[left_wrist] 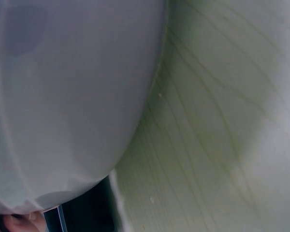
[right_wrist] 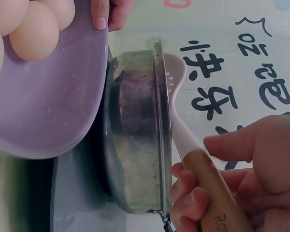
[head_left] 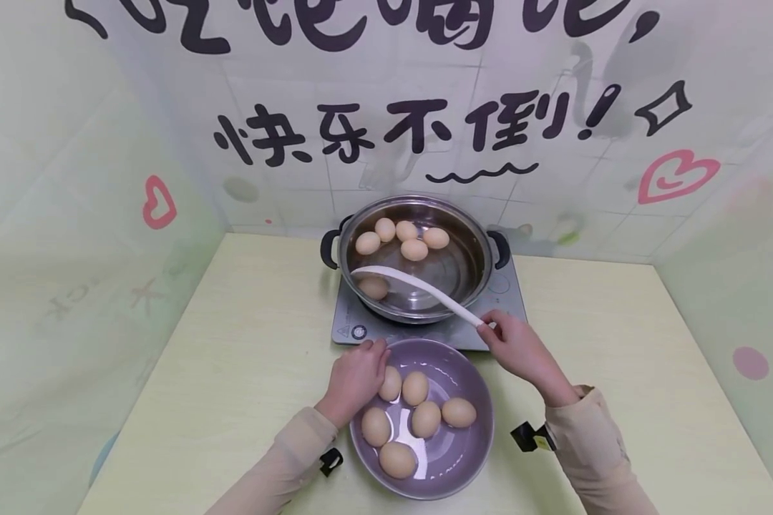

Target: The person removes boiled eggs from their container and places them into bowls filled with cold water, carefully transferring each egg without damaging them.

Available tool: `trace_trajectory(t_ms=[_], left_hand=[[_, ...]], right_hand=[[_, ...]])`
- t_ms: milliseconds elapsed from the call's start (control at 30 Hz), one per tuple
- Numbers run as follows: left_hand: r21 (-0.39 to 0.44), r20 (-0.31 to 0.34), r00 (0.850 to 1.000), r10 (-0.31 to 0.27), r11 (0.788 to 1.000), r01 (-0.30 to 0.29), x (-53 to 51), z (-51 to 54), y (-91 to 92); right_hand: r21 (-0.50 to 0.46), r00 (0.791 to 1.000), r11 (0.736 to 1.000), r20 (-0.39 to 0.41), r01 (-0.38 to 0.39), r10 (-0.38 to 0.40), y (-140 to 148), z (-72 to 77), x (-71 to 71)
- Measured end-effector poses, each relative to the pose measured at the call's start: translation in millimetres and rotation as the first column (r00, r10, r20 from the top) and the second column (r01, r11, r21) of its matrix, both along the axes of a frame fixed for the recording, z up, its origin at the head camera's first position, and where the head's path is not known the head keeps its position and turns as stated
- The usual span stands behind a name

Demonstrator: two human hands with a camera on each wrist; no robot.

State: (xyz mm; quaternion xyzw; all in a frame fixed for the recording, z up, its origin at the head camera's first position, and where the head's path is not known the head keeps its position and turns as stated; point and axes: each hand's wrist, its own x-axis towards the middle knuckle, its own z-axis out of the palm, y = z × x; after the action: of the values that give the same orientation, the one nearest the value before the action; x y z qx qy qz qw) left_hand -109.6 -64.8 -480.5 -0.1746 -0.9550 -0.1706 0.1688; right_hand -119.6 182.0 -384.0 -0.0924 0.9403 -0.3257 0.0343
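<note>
My right hand [head_left: 518, 350] grips the wooden handle [right_wrist: 215, 193] of a white slotted spoon [head_left: 419, 282]; its head [right_wrist: 175, 70] is over the left part of the steel pot [head_left: 417, 316]. One egg [head_left: 373, 287] lies in the pot just below the spoon, and several more eggs [head_left: 414, 249] sit toward the back. My left hand [head_left: 356, 379] holds the upper left rim of a purple bowl [head_left: 454, 458], with fingertips [right_wrist: 101, 22] over the edge. Several eggs [head_left: 397, 460] rest in this bowl. In the left wrist view, the bowl's outer wall [left_wrist: 77, 106] fills the left side.
Under the pot is a flat grey cooker [head_left: 451, 335] on a pale wood-grain table [head_left: 232, 386]. Black handles [head_left: 500, 249] stick out from the pot's sides. A printed sheet [head_left: 283, 200] hangs behind, with more sheeting at left and right.
</note>
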Motion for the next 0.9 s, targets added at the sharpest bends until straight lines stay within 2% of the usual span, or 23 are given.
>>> trace_trajectory(t_ms=[167,500,900], left_hand=[[0.000,0.001,1.000,-0.002,1.000,0.002,0.1,0.1,-0.1],[-0.011,-0.007,1.000,-0.004,1.000,0.003,-0.8,-1.6,0.2],[-0.011,-0.006,1.000,-0.012,1.000,0.012,-0.4,0.5,-0.2]], right_hand=[[0.059,1.000,0.998,-0.005,0.016,-0.016,1.2,1.4,0.3],[0.231,0.994,0.973,-0.106,0.007,0.018,5.8,5.4,-1.2],[0.340,0.994,0.940,-0.088,-0.024,0.057,11.8,15.7,-5.5]])
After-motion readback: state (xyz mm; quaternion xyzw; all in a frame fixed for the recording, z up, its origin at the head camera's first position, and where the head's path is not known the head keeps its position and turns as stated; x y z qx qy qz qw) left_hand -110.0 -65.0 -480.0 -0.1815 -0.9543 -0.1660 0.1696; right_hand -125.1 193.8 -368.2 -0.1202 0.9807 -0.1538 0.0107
